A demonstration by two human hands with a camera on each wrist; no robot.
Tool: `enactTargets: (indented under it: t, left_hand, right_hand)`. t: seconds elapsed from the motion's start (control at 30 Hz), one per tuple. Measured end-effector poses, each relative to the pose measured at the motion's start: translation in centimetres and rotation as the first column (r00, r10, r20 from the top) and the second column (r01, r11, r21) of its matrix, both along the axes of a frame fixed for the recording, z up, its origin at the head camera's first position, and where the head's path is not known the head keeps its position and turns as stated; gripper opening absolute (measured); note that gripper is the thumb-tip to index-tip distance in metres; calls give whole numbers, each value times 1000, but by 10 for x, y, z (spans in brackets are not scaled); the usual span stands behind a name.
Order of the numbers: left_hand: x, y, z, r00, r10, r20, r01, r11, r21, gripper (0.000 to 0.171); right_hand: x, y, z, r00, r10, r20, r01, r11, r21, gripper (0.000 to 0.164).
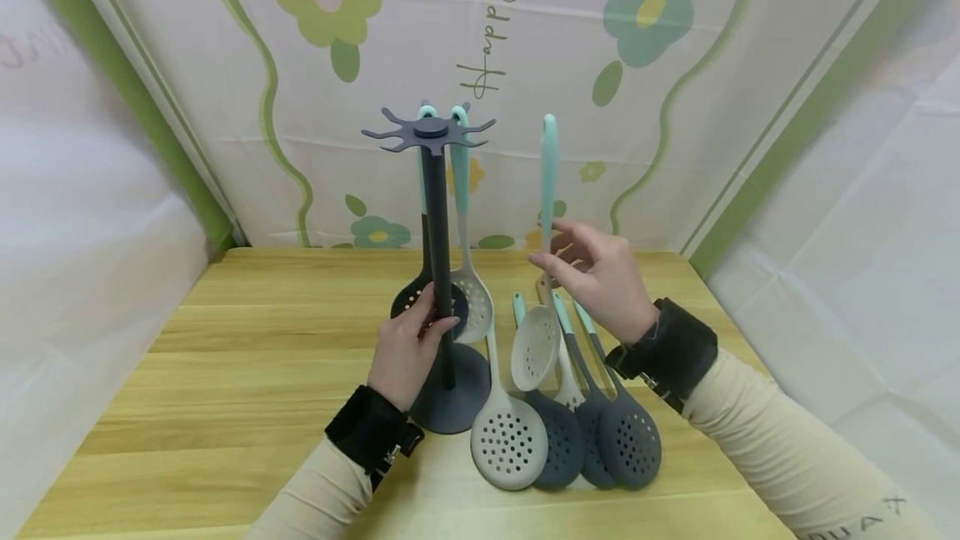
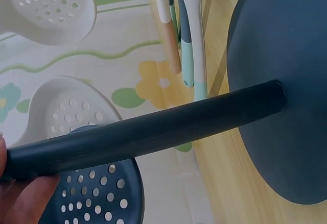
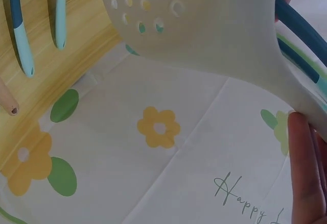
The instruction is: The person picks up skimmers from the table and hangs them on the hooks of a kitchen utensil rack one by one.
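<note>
From the head view, my left hand (image 1: 408,348) has its grip wrapped round the dark post of the utensil stand (image 1: 437,265), low down, just above the round base that sits on the counter (image 1: 247,373). The left wrist view confirms it: fingers curl round the post, with the base beyond.

My right hand (image 1: 600,277) is grasping a pale slotted spoon (image 1: 536,346) by its handle, pinched between thumb and fingertips. The spoon stands nearly upright — mint-green end up, perforated bowl hanging below the hand, clear of the counter as far as I can tell. In the right wrist view the pale bowl fills the top of the picture and a fingertip shows against the handle.

The relation that matters: the spoon's long axis runs vertical, roughly parallel to the post, and it lies to the right of the stand, near but apart. The notched hanger disc (image 1: 429,132) at the top of the post sits at about the height of the spoon's upper end, off to its left. The right hand is the nearer one to it.

2 utensils hang from the disc behind the post. Several more skimmers (image 1: 570,432) — pale and dark — lie on the counter below the right hand, bowls toward me.
</note>
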State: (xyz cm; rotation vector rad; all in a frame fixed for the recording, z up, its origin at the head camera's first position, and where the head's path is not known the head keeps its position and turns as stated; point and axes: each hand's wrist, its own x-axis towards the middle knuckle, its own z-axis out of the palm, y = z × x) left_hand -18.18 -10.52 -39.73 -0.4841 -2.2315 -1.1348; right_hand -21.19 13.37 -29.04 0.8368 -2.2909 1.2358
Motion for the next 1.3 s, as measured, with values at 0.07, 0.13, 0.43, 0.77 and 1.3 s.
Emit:
enactTargets:
  t: [0.07, 0.13, 0.43, 0.77, 1.3]
  left_hand:
    - [0, 0, 0, 1000, 1, 1, -1, 1000, 2, 40]
    - [0, 1, 0, 1000, 2, 1, -2, 1000, 3, 40]
    - [-1, 2, -1, 1000, 16, -9, -16, 1000, -4, 42]
    - [-1, 4, -1, 1000, 24, -1, -24, 1000, -1, 42]
    - [-2, 4, -3, 1000, 14, -12, -14, 1000, 7, 44]
  right_hand:
    - [0, -1, 1, 1000, 6, 2, -6, 1000, 0, 28]
    - [0, -2, 1, 1000, 11, 1, -11, 1000, -2, 27]
    - [-2, -6, 3, 999, 39, -29, -39, 999, 16, 28]
    - [-3, -11, 7, 999, 22, -41, -20, 999, 44, 29]
    - [-6, -19, 10, 996, 53, -65, -49, 997, 66, 33]
